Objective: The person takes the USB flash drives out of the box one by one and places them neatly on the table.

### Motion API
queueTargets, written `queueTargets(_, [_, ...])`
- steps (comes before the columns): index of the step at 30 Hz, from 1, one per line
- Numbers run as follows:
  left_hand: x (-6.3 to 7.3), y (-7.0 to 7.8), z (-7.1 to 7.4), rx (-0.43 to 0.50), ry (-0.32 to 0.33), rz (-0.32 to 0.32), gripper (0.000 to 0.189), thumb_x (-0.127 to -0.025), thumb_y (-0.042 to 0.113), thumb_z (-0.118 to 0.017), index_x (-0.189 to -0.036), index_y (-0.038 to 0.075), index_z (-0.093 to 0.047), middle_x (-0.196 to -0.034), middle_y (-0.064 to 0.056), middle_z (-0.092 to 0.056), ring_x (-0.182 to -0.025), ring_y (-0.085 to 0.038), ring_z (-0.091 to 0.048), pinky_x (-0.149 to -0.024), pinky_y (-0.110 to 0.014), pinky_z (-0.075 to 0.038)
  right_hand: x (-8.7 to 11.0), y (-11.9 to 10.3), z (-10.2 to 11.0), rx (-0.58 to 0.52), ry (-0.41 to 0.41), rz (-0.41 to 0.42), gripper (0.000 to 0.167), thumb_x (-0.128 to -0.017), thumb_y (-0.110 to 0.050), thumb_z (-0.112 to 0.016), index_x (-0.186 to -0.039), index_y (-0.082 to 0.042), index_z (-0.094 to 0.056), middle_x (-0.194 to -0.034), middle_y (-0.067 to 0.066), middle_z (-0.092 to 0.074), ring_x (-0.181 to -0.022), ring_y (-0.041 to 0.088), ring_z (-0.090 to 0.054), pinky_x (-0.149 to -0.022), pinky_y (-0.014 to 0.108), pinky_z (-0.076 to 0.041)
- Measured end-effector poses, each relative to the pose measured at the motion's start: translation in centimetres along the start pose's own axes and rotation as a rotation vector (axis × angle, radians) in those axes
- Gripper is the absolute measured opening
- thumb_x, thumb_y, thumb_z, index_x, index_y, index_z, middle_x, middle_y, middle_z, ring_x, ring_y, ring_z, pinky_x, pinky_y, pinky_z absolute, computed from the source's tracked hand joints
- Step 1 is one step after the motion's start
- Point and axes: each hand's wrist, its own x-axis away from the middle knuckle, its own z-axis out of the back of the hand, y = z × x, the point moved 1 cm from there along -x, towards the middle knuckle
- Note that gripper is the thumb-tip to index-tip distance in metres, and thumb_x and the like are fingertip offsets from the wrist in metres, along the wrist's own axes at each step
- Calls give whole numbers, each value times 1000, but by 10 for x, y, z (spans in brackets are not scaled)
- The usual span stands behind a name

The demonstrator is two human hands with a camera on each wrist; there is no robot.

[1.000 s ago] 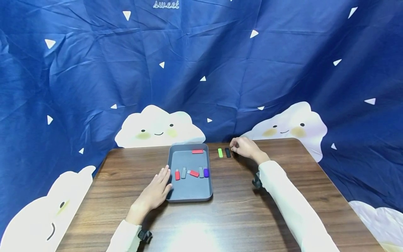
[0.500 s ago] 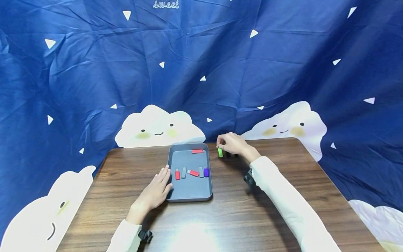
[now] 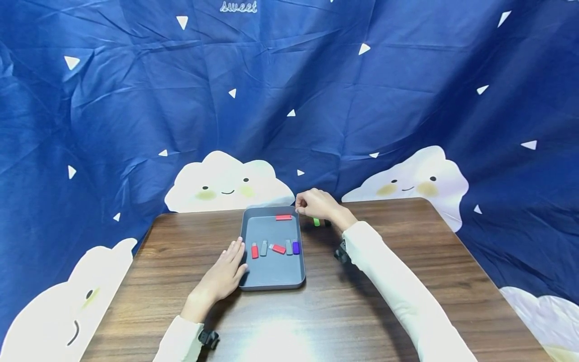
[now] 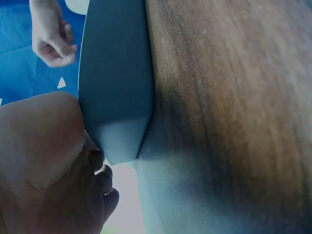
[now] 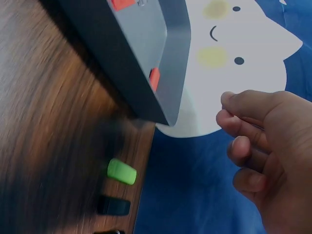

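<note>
My left hand (image 3: 221,276) lies with straight fingers against the left wall of a grey tray (image 3: 271,279). Inside the tray are USB sticks: a red one (image 3: 283,217) by the far wall, and a row of red (image 3: 255,250), grey (image 3: 264,248), red (image 3: 278,249), grey (image 3: 289,247) and purple (image 3: 296,247). Above the tray's far right corner hovers my right hand (image 3: 318,203), fingers loosely curled. In the right wrist view nothing shows between its thumb and fingers. Beneath it on the table lie a green USB stick (image 5: 122,171) and a black one (image 5: 113,205).
A further dark item (image 5: 109,232) is cut off at the bottom of the right wrist view. The brown wooden table (image 3: 353,311) ends just behind the tray. Beyond it hangs a blue curtain (image 3: 280,130) with white clouds.
My right hand has moved left, from beside the black USB stick, past the green one, to the tray's far right corner. A second dark item has come into view beside the black stick. The left hand stays put.
</note>
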Motion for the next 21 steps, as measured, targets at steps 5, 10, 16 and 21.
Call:
queueTargets(5, [0,0,0,-5,-14,10,62,-113,23,-50,-163,-10,-31,-175,-25,-21,-162,-46,-24,-132,-62,-25,-9,-8,-4,-8,-3,-6,9,-98,-27,-76,-90,-24,-74,-87,-8,-73,-81,12,-65,-77,37,-57])
queueTargets(10, [0,0,0,2,-17,14,63,-113,24,-50,-163,-9,-31,-175,-25,-21,-162,-46,-24,-132,-62,-25,-17,-13,-10,6,-20,-27,7,-98,-26,-74,-92,-22,-75,-89,-7,-72,-82,14,-65,-78,38,-57])
queueTargets(16, [0,1,0,-2,-12,10,62,-113,23,-50,-162,-10,-31,-175,-26,-22,-162,-46,-24,-132,-62,-25,-25,-18,-18,9,-33,-61,6,-98,-24,-73,-94,-20,-74,-89,-5,-72,-81,16,-63,-77,38,-56])
queueTargets(21, [0,1,0,-3,-5,4,63,-113,23,-51,-162,-11,-32,-175,-26,-22,-162,-47,-25,-131,-62,-26,-32,-19,-27,24,-30,-92,5,-98,-23,-73,-94,-19,-74,-88,-4,-71,-80,16,-63,-77,39,-56])
